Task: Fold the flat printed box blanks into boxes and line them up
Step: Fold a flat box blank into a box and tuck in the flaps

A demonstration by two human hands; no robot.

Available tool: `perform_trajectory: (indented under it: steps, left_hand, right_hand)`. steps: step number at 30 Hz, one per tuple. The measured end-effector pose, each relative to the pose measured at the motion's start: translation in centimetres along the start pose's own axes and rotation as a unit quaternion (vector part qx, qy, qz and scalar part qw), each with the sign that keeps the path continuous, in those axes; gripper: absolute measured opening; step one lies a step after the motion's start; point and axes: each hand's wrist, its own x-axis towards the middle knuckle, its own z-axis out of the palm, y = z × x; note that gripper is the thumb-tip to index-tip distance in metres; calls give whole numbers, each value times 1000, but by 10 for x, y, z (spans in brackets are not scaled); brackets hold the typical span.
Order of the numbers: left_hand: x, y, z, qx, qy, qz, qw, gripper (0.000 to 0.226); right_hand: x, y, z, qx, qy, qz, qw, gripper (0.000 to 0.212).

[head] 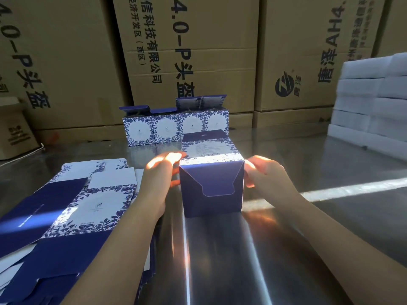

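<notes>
On the counter (286, 227), left hand (158, 179) and right hand (266, 175) each have a tight grip on the box (211, 183), its long way pointing at the row (174, 128) behind.

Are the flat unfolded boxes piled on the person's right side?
No, the flat blanks lie on the left, beside the left hand; white blocks stand on the right.

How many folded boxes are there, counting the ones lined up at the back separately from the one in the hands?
Boxes lined up in the back row: 4
Held box, between the left hand and the right hand: 1
Total: 5 folded boxes
</notes>
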Motion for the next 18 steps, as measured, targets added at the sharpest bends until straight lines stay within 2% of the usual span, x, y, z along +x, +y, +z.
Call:
perform_trajectory:
  steps: [4, 6, 8, 12, 18]
  left_hand:
    - [-7, -5, -1, 59, -18, 99, 993, 19]
    - [-11, -4, -2, 62, -26, 160, 985, 12]
    - [-14, -2, -3, 80, -63, 199, 975, 5]
    - [-19, -3, -2, 121, -139, 202, 962, 12]
    - [-20, -3, -1, 121, -151, 203, 960, 28]
  right_hand:
    - [-2, -9, -5, 93, 81, -64, 990, 15]
    - [-6, -16, -7, 132, 74, -100, 983, 10]
    - [-8, -17, -8, 137, 43, -115, 983, 16]
    - [-9, -14, -4, 101, -8, -111, 989, 22]
    - [-6, -12, -5, 97, -28, -128, 987, 18]
